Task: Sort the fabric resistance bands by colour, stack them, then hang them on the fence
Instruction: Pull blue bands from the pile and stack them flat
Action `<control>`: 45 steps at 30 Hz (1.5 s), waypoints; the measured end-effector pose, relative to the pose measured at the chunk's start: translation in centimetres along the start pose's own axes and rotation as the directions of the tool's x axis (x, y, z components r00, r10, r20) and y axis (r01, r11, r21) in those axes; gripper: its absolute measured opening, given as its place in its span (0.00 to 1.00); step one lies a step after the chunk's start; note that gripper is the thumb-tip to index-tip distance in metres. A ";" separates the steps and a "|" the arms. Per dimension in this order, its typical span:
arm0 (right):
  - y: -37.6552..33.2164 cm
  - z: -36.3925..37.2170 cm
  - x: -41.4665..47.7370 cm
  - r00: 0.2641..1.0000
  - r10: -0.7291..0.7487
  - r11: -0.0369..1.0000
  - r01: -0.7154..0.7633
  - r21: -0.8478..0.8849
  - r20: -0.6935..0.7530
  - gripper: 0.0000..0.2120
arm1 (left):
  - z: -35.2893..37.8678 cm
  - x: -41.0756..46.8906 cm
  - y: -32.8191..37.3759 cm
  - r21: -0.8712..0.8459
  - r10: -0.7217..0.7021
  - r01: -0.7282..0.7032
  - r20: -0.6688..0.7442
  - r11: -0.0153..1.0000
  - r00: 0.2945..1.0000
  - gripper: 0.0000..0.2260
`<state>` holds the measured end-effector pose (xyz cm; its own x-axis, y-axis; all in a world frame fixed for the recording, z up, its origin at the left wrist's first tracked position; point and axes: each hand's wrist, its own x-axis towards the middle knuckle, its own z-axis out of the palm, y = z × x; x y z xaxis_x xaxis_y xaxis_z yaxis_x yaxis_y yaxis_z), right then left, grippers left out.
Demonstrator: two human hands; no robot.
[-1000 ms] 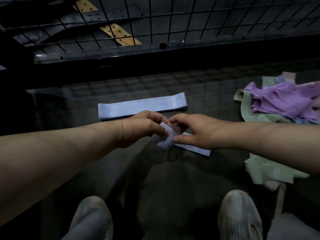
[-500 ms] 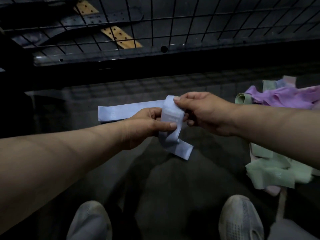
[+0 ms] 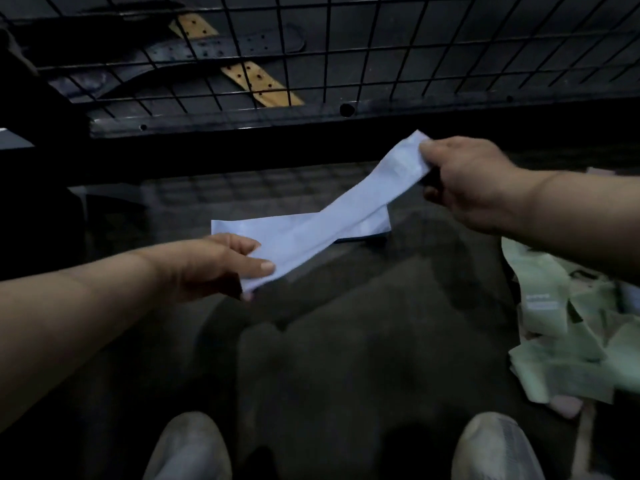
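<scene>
Left grip pinches the blue band's near end; right grip pinches its far end.

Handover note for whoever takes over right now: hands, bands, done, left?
Left hand: pinches the near end of a light blue fabric resistance band.
Right hand: pinches its far end, holding it stretched.
Under it, a second light blue band lies flat on the dark floor.
Pale green fabric bands are heaped at the right, unsorted.
Done: one blue band laid out.
Left: lay the held one on it, sort the rest, stack, hang on the black wire fence.
</scene>
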<state>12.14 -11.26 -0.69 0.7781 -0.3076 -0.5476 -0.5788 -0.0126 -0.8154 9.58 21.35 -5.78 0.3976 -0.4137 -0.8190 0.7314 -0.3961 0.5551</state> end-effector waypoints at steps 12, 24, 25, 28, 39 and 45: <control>6.4 1.8 2.4 0.999 -0.021 0.845 0.039 -0.533 0.040 0.09 | -3.5 2.4 0.7 0.172 0.245 -0.174 -0.672 0.970 0.699 0.05; 7.2 2.3 3.8 0.994 -0.112 0.721 0.084 -0.688 0.004 0.04 | -3.2 3.6 0.0 0.237 0.224 -0.051 -0.795 0.970 0.563 0.08; 7.4 2.2 3.9 0.994 -0.110 0.709 0.083 -0.700 0.007 0.04 | -3.1 3.5 -0.2 0.249 0.222 -0.031 -0.795 0.968 0.564 0.07; 7.6 1.9 4.0 0.994 -0.099 0.618 0.091 -0.781 0.038 0.06 | -3.0 3.5 -0.3 0.350 0.258 0.064 -0.790 0.934 0.556 0.03; 6.8 2.0 3.5 0.850 -0.110 -0.088 0.508 -0.857 0.515 0.48 | -3.5 3.1 0.5 0.928 0.440 0.267 -0.360 0.260 0.823 0.44; 7.3 2.1 3.8 0.851 -0.102 -0.086 0.508 -0.857 0.515 0.34 | -3.2 4.2 0.2 0.946 0.456 0.259 -0.321 0.194 0.830 0.35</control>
<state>11.43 -10.51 -9.10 0.8471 0.2290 -0.4796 0.2360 -0.9706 -0.0466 13.21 22.15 -9.57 0.8416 -0.2607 -0.4731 -0.2790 -0.9597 0.0325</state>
